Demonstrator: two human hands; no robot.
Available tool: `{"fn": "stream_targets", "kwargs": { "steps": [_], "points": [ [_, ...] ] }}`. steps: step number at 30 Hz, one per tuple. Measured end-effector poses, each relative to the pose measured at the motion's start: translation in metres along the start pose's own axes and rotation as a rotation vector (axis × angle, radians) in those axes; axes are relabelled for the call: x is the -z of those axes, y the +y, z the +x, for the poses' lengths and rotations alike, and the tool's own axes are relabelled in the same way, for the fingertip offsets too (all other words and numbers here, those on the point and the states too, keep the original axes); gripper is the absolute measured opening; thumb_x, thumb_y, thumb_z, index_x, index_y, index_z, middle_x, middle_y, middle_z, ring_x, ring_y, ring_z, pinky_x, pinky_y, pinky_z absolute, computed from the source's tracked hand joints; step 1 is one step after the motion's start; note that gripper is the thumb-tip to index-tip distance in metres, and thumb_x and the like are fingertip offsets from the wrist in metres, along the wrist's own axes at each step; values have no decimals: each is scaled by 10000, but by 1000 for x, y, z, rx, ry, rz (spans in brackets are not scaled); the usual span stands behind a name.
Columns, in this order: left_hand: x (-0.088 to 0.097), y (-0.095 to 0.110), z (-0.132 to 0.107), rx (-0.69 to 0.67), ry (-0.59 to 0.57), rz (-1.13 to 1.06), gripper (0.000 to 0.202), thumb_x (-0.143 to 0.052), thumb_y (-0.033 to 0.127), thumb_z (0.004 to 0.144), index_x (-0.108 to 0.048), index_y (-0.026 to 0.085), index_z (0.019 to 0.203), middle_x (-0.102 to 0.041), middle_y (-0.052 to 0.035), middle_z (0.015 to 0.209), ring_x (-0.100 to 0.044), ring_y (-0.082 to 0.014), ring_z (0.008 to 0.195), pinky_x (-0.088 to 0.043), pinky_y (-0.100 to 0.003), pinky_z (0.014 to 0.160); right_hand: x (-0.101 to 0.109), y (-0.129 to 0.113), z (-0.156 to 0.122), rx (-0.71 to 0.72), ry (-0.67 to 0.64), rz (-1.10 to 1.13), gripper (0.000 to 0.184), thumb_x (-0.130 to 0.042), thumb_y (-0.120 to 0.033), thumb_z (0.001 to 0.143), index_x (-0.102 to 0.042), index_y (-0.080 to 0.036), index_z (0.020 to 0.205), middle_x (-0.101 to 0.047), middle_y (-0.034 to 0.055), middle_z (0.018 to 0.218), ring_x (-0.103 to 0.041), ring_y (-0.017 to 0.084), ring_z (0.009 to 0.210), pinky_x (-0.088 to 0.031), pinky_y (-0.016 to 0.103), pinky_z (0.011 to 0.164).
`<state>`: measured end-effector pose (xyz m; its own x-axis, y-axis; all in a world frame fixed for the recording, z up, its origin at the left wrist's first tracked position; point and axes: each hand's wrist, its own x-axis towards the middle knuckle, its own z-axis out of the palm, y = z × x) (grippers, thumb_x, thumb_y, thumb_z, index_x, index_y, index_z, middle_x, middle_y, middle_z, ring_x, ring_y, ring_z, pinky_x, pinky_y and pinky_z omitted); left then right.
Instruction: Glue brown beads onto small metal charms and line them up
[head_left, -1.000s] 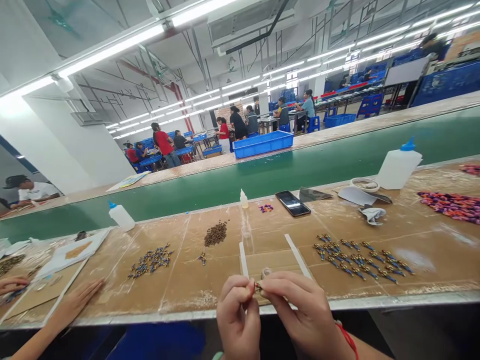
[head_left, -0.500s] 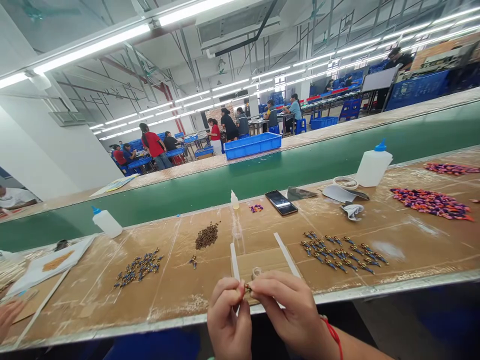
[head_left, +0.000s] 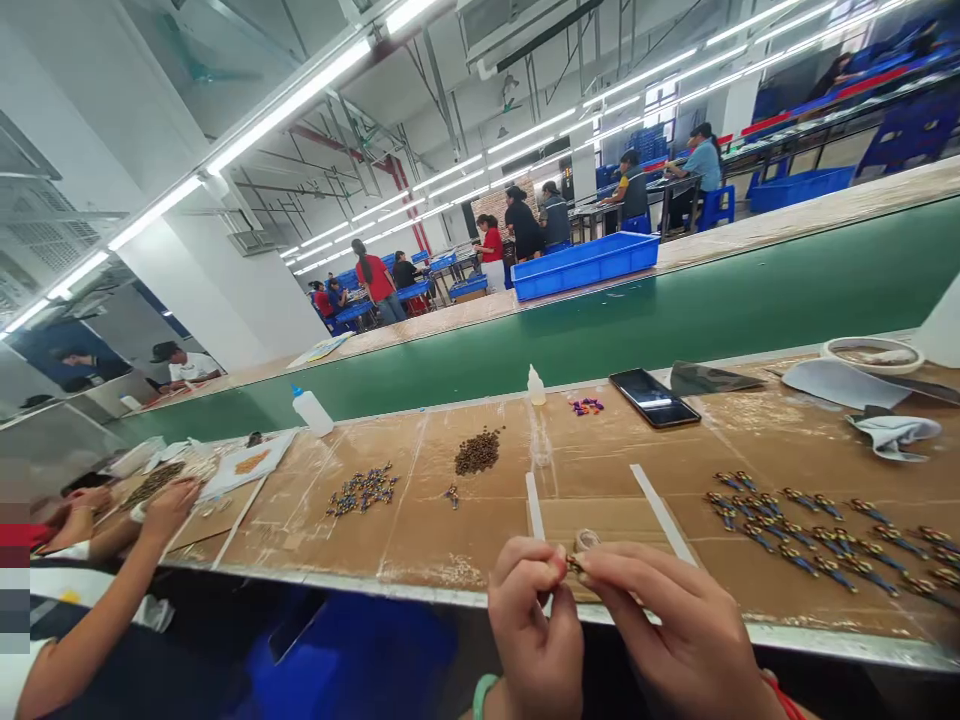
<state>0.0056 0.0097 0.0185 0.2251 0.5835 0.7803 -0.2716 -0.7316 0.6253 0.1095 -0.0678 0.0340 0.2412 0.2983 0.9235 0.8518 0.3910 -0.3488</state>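
Observation:
My left hand [head_left: 534,620] and my right hand [head_left: 671,625] meet at the table's front edge, fingertips pinched together. Between them is a small dark gold piece [head_left: 574,566], mostly hidden by the fingers. Both hands are closed on it. Just behind lies a cardboard sheet [head_left: 592,515] with white strips along its sides, and a small tape-like ring [head_left: 586,539]. Blue-and-gold small pieces [head_left: 795,520] are spread to the right, and a similar pile [head_left: 364,490] sits to the left. A heap of small brown beads [head_left: 478,452] lies farther back, with a few joined pieces [head_left: 451,496] before it.
Behind the hands stand a small dropper bottle [head_left: 535,386], a phone [head_left: 654,398] and a blue-capped bottle [head_left: 311,410]. A tape roll [head_left: 872,355] and crumpled cloth [head_left: 896,434] lie right. A co-worker's arm [head_left: 112,610] reaches in at left. A blue crate [head_left: 585,265] stands beyond the green belt [head_left: 465,350].
The view has swung left, so the table's things appear farther right and the co-worker's arms show more. My hands stay pinched together on the small piece.

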Motion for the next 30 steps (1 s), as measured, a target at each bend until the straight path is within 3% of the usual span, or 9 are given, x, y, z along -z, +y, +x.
{"fn": "stream_targets", "kwargs": {
  "steps": [9, 15, 23, 30],
  "points": [
    [0, -6, -14, 6, -7, 58, 154, -575, 67, 840, -611, 210, 796, -707, -74, 784, -675, -186, 707, -566, -297, 611, 1, 24, -37, -1, -26, -37, 106, -635, -189, 974, -724, -243, 957, -766, -1, 869, -730, 163, 662, -617, 246, 668],
    [2, -4, -7, 85, -55, -25, 153, -585, 67, 850, -628, 198, 785, -701, -66, 804, -680, -182, 761, -568, -298, 676, 2, 16, -23, 3, -68, -93, 100, -608, -187, 997, -697, -231, 985, -757, 17, 871, -731, 163, 698, -612, 249, 715],
    [3, -5, 4, 374, -97, -403, 93, -718, 242, 856, -781, 226, 922, -712, -53, 912, -697, -177, 857, -575, -301, 779, 4, -5, 4, -49, -61, 23, 188, -642, -58, 939, -671, -209, 1047, -737, 30, 876, -716, 142, 773, -623, 242, 713],
    [4, 9, 12, 415, -102, -514, 185, -719, 209, 838, -821, 279, 975, -711, -40, 918, -678, -157, 864, -575, -263, 774, 7, -12, 6, 30, -6, 12, 233, -643, 6, 911, -658, -157, 1077, -738, 63, 921, -711, 138, 837, -623, 250, 749]
  ]
}}
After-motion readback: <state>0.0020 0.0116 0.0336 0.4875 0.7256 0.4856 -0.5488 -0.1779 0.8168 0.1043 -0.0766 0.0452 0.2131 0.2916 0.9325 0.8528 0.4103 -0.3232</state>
